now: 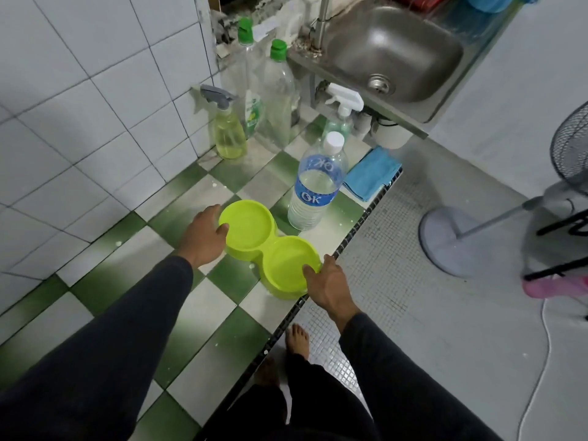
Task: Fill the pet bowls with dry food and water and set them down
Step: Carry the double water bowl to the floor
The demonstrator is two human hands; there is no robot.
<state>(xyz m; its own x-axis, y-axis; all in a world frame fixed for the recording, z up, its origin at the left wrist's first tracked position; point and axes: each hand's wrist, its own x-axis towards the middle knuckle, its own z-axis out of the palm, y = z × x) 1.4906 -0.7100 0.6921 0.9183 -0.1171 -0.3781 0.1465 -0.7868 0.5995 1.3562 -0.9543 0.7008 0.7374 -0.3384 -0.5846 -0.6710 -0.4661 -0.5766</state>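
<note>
dark long sleeves point(95, 354) fill the lower view; we note two bare feet point(297, 340) on the grey mosaic floor point(413, 313) beside the counter edge.

we record the lime-green plastic double pet bowl point(270, 249) lying on the green-and-white checkered tile counter point(203, 300), near its front edge. both wells look empty; no food or water shows in them.

left hand point(203, 237): grip closed on the far well's rim, thumb hooked over the rim on the inside, fingers hidden behind the outer wall.

right hand point(331, 284): grip closed on the near well's rim at the counter edge, thumb lying inside the rim, fingers hidden beneath.

just beyond the bowl, close to the far well, stands a clear plastic water bottle with a blue label and white cap point(316, 183), upright, capped, partly filled. we cannot tell whether it touches the bowl.

further back on the counter: a yellow-liquid spray bottle with a grey trigger point(229, 128), two tall clear bottles with green caps point(270, 90), and a white-trigger spray bottle point(342, 116). a folded blue cloth point(370, 173) lies to the right of the water bottle.

stainless steel sink point(391, 55) sits at the back right. a grey pedestal fan point(471, 230) stands on the floor at right, with a pink item point(556, 286) near it.
</note>
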